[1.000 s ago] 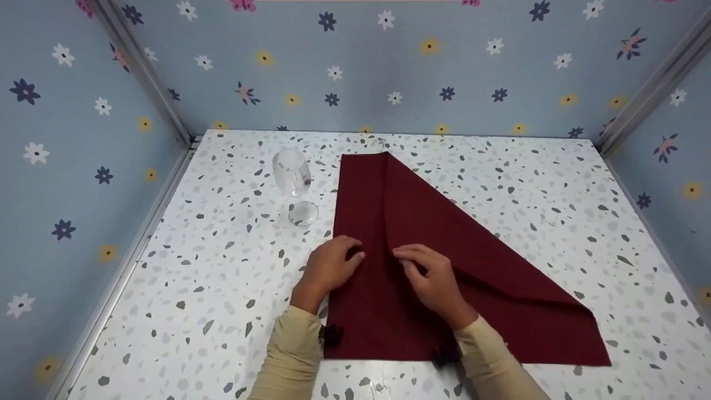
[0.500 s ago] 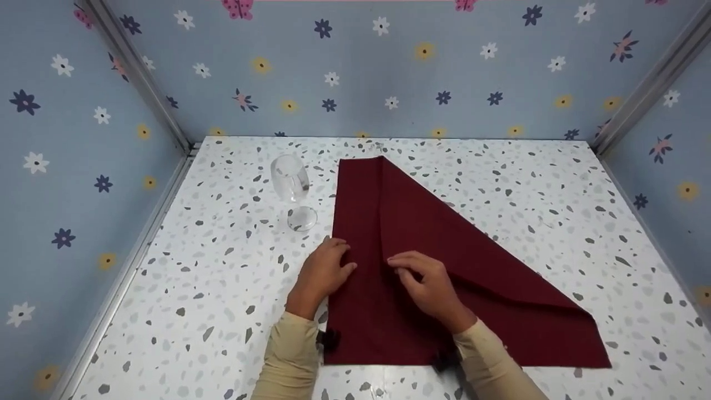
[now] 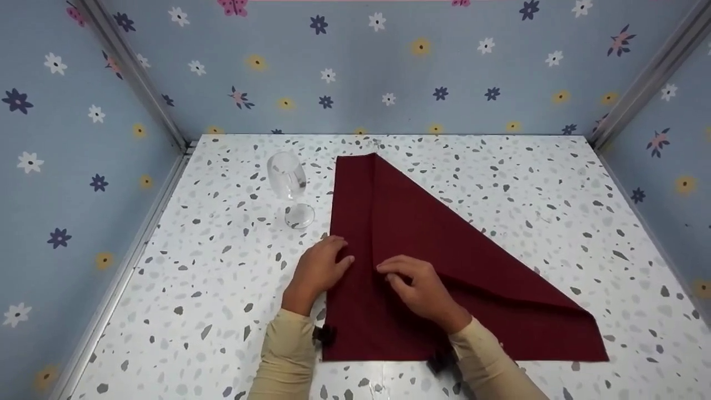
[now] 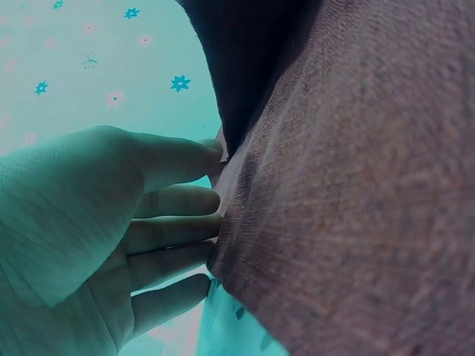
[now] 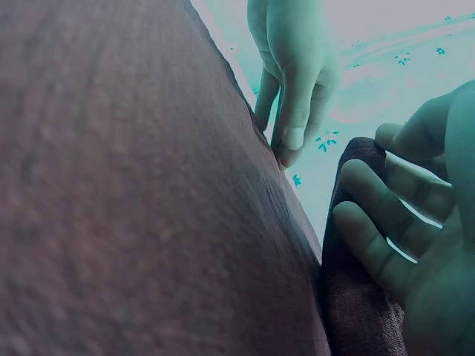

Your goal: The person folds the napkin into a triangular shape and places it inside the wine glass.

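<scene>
A dark red cloth napkin (image 3: 355, 211) lies on the table, with its right part folded over into a slanting flap (image 3: 444, 233). My right hand (image 3: 419, 289) pinches the flap's raised edge between thumb and fingers; the right wrist view shows the fingers (image 5: 371, 248) along the cloth edge. At the napkin's left edge, my left hand (image 3: 316, 272) rests its fingertips on the cloth. The left wrist view shows that hand's fingers (image 4: 174, 230) fairly straight, tips touching the cloth. Under the flap, the lower layer is in shadow.
A clear stemmed glass (image 3: 291, 186) stands upright just left of the napkin, beyond my left hand. The speckled white table (image 3: 183, 266) is bounded by flower-patterned panels (image 3: 355, 66) at the back and both sides.
My right hand has drawn the flap's edge slightly left and toward me. My left hand has shifted a little left along the napkin's edge. The glass has stayed put.
</scene>
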`<state>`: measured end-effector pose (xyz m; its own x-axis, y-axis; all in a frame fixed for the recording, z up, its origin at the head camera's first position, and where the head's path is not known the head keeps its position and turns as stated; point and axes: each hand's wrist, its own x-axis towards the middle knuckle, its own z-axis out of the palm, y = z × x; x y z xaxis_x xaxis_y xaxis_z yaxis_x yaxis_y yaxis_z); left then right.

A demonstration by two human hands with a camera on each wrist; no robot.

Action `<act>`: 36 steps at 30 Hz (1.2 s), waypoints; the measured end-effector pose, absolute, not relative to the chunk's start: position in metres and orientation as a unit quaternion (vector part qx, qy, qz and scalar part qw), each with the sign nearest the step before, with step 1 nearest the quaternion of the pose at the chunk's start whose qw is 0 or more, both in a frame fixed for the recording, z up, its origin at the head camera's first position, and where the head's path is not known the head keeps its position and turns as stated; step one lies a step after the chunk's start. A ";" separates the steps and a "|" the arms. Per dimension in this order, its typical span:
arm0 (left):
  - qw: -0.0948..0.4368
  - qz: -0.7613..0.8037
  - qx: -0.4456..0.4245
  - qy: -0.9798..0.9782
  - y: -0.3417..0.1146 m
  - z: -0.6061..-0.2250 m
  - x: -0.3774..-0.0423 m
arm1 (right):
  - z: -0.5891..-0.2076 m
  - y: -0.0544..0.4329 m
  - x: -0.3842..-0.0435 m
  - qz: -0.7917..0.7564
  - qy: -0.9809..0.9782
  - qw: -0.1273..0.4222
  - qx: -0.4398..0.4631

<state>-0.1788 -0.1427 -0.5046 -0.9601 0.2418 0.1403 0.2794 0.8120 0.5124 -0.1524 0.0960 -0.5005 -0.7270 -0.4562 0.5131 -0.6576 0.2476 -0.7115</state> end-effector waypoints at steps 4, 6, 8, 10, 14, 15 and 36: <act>0.033 -0.274 -0.136 -0.951 -0.144 -0.502 -0.183 | -0.507 0.097 -0.160 0.493 -0.787 0.091 0.359; 0.033 -0.277 -0.134 -0.951 -0.144 -0.500 -0.186 | -0.508 0.097 -0.163 0.491 -0.788 0.084 0.363; 0.031 -0.282 -0.132 -0.950 -0.144 -0.500 -0.189 | -0.508 0.098 -0.164 0.490 -0.789 0.073 0.363; 0.022 -0.290 -0.128 -0.948 -0.145 -0.501 -0.190 | -0.509 0.098 -0.164 0.489 -0.791 0.058 0.362; 0.008 -0.300 -0.121 -0.946 -0.149 -0.505 -0.189 | -0.512 0.097 -0.159 0.494 -0.794 0.031 0.355; 0.008 -0.300 -0.119 -0.946 -0.149 -0.506 -0.188 | -0.514 0.096 -0.158 0.494 -0.793 0.026 0.354; 0.044 -0.294 -0.119 -0.947 -0.147 -0.508 -0.179 | -0.510 0.091 -0.134 0.477 -0.795 -0.018 0.374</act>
<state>-0.1791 -0.1470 -0.5079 -0.9677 0.1999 0.1538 0.2518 0.7988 0.5464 -0.1338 0.0906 -0.5104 -0.7194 -0.6120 0.3286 -0.5777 0.2644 -0.7722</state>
